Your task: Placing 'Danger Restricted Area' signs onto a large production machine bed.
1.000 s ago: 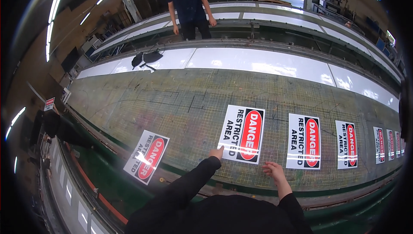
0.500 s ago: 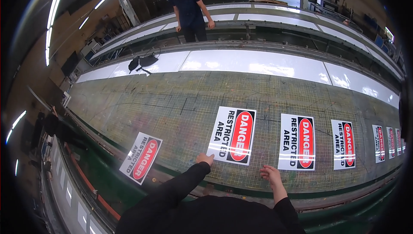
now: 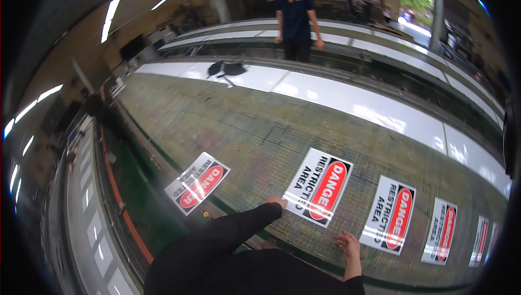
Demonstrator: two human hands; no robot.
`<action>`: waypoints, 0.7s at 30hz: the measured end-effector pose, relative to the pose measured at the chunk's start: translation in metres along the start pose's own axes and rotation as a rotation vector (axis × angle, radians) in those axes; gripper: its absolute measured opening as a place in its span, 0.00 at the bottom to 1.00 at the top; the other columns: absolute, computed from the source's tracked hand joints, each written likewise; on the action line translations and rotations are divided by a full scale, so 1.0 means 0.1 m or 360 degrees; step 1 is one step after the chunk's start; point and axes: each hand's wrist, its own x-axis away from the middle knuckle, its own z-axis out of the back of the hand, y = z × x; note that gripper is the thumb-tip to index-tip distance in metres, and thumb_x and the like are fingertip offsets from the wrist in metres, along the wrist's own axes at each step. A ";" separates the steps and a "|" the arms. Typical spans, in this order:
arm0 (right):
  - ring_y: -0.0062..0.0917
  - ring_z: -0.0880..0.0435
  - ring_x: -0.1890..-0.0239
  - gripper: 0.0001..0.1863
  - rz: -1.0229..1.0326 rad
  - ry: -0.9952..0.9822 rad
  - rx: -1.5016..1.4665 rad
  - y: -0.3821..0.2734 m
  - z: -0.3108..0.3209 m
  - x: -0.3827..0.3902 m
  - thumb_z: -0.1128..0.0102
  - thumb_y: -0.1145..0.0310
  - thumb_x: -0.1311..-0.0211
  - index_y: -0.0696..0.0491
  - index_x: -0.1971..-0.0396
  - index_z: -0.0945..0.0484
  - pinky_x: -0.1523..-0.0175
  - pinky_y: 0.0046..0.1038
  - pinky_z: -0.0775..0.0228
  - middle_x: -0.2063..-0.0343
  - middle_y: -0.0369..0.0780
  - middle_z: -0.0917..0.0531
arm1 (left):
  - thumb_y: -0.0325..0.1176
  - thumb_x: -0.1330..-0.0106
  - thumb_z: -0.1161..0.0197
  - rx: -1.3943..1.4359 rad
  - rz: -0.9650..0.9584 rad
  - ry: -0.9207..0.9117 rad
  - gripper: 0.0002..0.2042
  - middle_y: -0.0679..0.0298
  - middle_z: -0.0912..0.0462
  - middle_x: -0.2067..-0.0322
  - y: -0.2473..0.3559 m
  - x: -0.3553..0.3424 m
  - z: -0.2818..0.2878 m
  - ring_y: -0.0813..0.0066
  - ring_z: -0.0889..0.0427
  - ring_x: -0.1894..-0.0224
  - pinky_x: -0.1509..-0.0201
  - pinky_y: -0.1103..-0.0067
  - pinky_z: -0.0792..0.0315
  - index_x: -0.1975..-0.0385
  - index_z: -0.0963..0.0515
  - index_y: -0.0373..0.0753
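Observation:
Flat white rectangular signs with a red oval and black lettering lie in a row along a long worktable (image 3: 260,132). My left hand (image 3: 277,201) is at the near left edge of one sign (image 3: 319,186). The black sleeve hides part of that hand, and its fingers are too indistinct to read. My right hand (image 3: 349,247) is over the table's near side, fingers apart and holding nothing. It sits between that sign and the second sign (image 3: 388,214) to its right. At the left, another sign (image 3: 197,184) lies slanted across the table's near edge.
More signs (image 3: 439,231) continue to the right. Glossy white sheets (image 3: 347,105) line the table's far side, with a black item (image 3: 233,69) on them. Across the table stands a person (image 3: 296,18) in a dark shirt. Another table (image 3: 89,202) with white panels is at the left.
The view has turned, so the table and signs appear more tilted. My left hand remains by the same sign's edge and my right hand stays open. The signs show no clear shift on the table.

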 end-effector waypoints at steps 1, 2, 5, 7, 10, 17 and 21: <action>0.23 0.22 0.72 0.16 -0.0015 0.0040 0.0001 0.01 0.03 0.01 0.58 0.68 0.40 0.57 0.54 0.32 0.71 0.20 0.32 0.69 0.40 0.20 | 0.43 0.52 0.45 0.0002 0.0003 0.0015 0.20 0.44 0.24 0.64 0.08 0.05 -0.03 0.53 0.25 0.58 0.54 0.70 0.32 0.69 0.24 0.29; 0.23 0.22 0.72 0.16 -0.0016 -0.0017 0.0061 0.00 0.04 -0.01 0.58 0.68 0.40 0.57 0.54 0.32 0.71 0.20 0.32 0.69 0.40 0.20 | 0.43 0.51 0.45 -0.0048 -0.0040 0.0036 0.20 0.45 0.24 0.65 0.12 0.06 -0.04 0.53 0.25 0.58 0.54 0.70 0.32 0.69 0.24 0.30; 0.23 0.22 0.73 0.15 -0.0064 0.0032 -0.0010 0.02 -0.02 -0.02 0.58 0.68 0.41 0.56 0.54 0.32 0.71 0.21 0.32 0.69 0.40 0.20 | 0.44 0.49 0.45 -0.0166 -0.0073 0.0028 0.19 0.47 0.23 0.66 0.07 0.00 0.04 0.54 0.24 0.60 0.56 0.70 0.30 0.68 0.24 0.31; 0.23 0.22 0.74 0.15 -0.0081 0.0074 -0.0015 0.01 -0.06 -0.04 0.57 0.68 0.41 0.55 0.55 0.32 0.72 0.21 0.32 0.68 0.41 0.20 | 0.45 0.48 0.45 -0.0025 0.0052 -0.0204 0.20 0.48 0.22 0.67 0.07 -0.02 0.10 0.55 0.23 0.62 0.57 0.69 0.30 0.68 0.23 0.31; 0.22 0.22 0.75 0.15 -0.0132 0.0093 0.0024 0.00 -0.05 -0.09 0.57 0.68 0.41 0.55 0.55 0.31 0.75 0.18 0.33 0.68 0.41 0.20 | 0.47 0.47 0.47 -0.0226 -0.0145 0.0060 0.20 0.50 0.22 0.66 0.02 -0.09 -0.05 0.55 0.23 0.61 0.57 0.68 0.31 0.68 0.23 0.34; 0.29 0.21 0.68 0.18 -0.0079 -0.0218 -0.0078 0.01 -0.01 -0.22 0.52 0.64 0.42 0.55 0.53 0.32 0.65 0.27 0.30 0.65 0.43 0.21 | 0.45 0.45 0.50 -0.0112 0.0000 -0.0186 0.22 0.49 0.27 0.55 -0.02 -0.29 -0.16 0.58 0.29 0.51 0.49 0.71 0.36 0.58 0.27 0.34; 0.26 0.22 0.70 0.17 -0.0127 -0.0144 -0.0054 -0.08 -0.09 -0.09 0.54 0.65 0.42 0.54 0.53 0.31 0.67 0.22 0.32 0.67 0.42 0.21 | 0.43 0.48 0.51 -0.0026 -0.0020 -0.0276 0.22 0.47 0.29 0.53 0.03 -0.39 -0.18 0.54 0.31 0.49 0.49 0.70 0.37 0.59 0.27 0.33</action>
